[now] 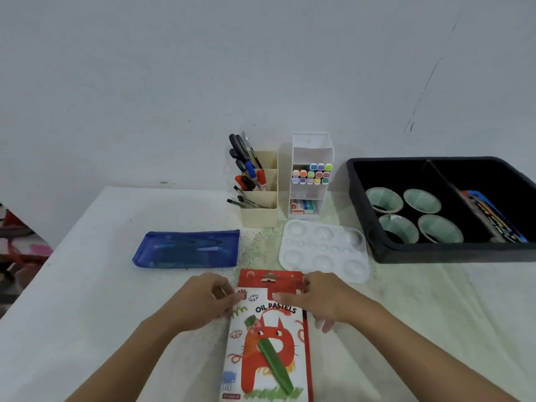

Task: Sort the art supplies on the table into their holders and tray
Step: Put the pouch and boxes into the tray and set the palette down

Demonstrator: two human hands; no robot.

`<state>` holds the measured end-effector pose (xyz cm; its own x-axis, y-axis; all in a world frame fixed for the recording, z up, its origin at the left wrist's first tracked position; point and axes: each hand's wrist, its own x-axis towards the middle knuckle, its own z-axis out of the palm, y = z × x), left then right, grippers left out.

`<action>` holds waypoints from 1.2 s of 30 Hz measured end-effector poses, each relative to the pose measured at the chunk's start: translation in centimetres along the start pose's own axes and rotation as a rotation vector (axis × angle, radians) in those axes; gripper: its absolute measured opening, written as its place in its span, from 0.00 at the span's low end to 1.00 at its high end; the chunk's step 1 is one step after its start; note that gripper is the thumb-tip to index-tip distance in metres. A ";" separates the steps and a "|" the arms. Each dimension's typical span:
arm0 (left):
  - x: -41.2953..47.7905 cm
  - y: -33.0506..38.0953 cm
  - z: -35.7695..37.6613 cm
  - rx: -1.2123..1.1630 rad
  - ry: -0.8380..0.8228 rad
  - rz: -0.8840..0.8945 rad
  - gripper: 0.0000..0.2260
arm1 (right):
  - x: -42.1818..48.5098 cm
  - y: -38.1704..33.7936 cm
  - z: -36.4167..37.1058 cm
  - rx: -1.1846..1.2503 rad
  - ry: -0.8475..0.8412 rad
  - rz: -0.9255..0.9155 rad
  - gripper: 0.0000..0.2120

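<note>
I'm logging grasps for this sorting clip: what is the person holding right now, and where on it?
The oil pastels box, at its far end: left grip on its left edge, right grip on its right edge.

Pale wall (174,68) — a dark crack (420,91) upper right; red-pink patterned fabric (20,248) far left.

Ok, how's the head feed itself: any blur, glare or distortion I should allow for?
Head view throughout: soft, even light, no glare, barely any shadows. Wide-angle distortion bows the black tray rim and the table edge. Focus is mildly soft; the oil pastels box title reads, but the right hand has smeared fingers.
</note>
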<state>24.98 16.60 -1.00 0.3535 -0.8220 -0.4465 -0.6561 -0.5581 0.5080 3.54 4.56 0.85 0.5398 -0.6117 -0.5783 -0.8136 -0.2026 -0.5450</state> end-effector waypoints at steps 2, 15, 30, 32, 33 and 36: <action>1.1 -0.9 -0.7 0.048 0.244 0.082 0.04 | 0.4 0.4 1.1 0.025 0.072 -0.022 0.24; 7.6 -4.6 -6.1 0.548 0.305 0.085 0.34 | 0.8 0.0 1.5 -0.012 0.211 0.019 0.27; -0.3 -0.9 1.8 0.101 0.175 0.119 0.14 | -0.7 0.1 3.0 0.219 0.346 0.019 0.24; -0.5 -0.4 2.7 -0.006 0.141 0.113 0.12 | -0.5 0.3 3.4 0.312 0.344 0.043 0.24; -0.6 -0.2 2.8 -0.034 0.136 0.103 0.12 | -0.5 0.3 3.5 0.388 0.333 0.044 0.21; -0.4 -0.1 2.7 -0.129 0.124 0.050 0.13 | -1.3 0.2 3.7 0.712 0.238 0.006 0.12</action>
<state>23.09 17.26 -2.82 0.4070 -0.8524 -0.3283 -0.5869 -0.5195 0.6211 3.44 8.13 -0.77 0.4089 -0.7764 -0.4796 -0.4358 0.2956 -0.8501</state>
